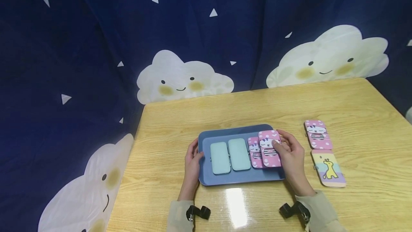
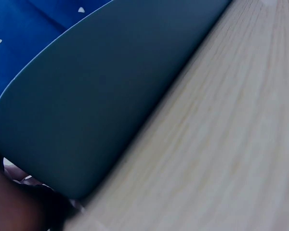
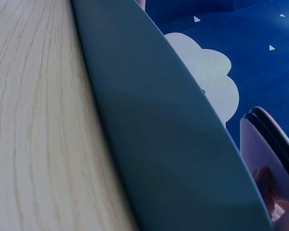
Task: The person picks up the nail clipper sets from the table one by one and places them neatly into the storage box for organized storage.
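While the table (image 1: 164, 146) extends around the blue tray (image 1: 238, 177), the left hand (image 1: 193, 162) grips its edge; the right hand (image 1: 292, 156) pinches a pink case (image 1: 268, 153).

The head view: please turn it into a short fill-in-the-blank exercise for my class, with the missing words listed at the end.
1. The left hand holds the blue tray at its ____ end.
2. The right hand grips a patterned case whose main colour is ____.
3. The number of mint-green cases lying in the tray is ____.
4. On the table, the striped case to the right of the tray shows a yellow ____.

Missing words: left; pink; two; giraffe.
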`<move>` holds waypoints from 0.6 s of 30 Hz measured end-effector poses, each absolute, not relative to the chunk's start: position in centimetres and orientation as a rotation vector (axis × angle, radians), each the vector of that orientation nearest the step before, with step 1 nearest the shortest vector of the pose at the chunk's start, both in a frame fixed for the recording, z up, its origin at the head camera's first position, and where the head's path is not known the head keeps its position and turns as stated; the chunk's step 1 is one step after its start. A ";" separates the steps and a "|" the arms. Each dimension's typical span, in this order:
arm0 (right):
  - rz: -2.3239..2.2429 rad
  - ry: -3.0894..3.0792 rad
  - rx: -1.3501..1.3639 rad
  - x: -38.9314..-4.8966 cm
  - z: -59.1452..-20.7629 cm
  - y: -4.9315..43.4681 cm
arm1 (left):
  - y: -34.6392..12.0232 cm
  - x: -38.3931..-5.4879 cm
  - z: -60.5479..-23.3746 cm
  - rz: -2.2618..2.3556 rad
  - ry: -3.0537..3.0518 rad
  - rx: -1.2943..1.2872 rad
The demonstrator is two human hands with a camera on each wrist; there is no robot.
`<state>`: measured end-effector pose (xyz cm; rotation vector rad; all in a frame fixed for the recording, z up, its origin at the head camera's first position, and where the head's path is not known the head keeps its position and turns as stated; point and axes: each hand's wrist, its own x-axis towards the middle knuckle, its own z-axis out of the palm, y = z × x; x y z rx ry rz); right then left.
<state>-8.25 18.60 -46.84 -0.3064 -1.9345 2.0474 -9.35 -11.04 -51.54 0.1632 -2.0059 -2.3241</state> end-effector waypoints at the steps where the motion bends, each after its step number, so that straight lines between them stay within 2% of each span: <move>1: 2.048 -1.933 -0.304 -8.2 -46.8 18.6 | -11.1 -9.3 -51.5 -2.324 -2.006 0.163; 18: 2.032 -1.941 -0.304 -8.2 -46.8 18.5 | -11.1 -9.4 -51.6 -2.321 -2.004 0.172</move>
